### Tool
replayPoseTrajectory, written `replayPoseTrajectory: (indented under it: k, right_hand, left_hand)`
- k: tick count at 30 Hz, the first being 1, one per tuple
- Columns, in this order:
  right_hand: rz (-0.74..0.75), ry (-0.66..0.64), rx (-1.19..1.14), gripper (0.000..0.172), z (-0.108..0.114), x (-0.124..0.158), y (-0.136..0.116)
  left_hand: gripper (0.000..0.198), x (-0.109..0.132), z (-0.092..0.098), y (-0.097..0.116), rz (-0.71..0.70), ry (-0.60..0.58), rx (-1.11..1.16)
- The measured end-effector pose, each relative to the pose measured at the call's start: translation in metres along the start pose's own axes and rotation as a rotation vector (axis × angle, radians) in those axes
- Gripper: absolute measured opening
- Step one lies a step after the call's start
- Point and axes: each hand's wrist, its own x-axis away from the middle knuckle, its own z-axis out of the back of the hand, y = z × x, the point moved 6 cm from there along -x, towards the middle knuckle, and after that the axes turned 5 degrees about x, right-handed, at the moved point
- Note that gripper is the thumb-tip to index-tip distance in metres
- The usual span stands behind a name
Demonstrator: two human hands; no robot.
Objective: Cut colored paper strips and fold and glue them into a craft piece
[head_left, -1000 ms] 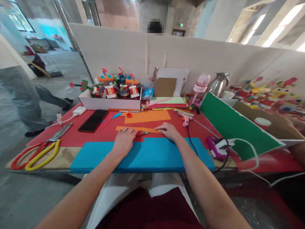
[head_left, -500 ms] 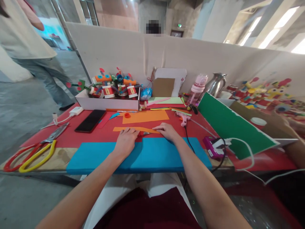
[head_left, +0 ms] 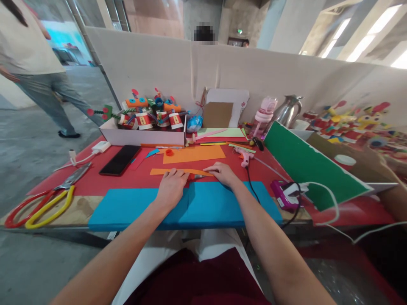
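Observation:
A narrow orange paper strip stretches from left to right across the red tabletop, just behind the blue sheets. My left hand presses on its middle, fingers bent and close together on the paper. At the strip's right end, my right hand pinches it between thumb and fingertips. Between the hands the strip bows slightly, and a small grey object, too small to name, shows beneath it. Blue sheets lie under my wrists. Beyond the strip rests a wider orange sheet with a small red-orange ring.
Large scissors and a phone lie left. A pink glue gun and a purple power socket with cables are right, beside a green board. A white box holds paper-cup figures. Someone walks at left.
My left hand has slid slightly to the right along the strip, while my right hand keeps its pinch. The person at left has shifted farther left.

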Motion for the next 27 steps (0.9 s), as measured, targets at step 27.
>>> replayPoseTrajectory:
  k: [27]
  right_hand:
    - [0.034,0.041,0.001,0.021,0.034,0.034,0.015]
  left_hand:
    - [0.042,-0.003,0.000,-0.019,0.006,0.041,0.030]
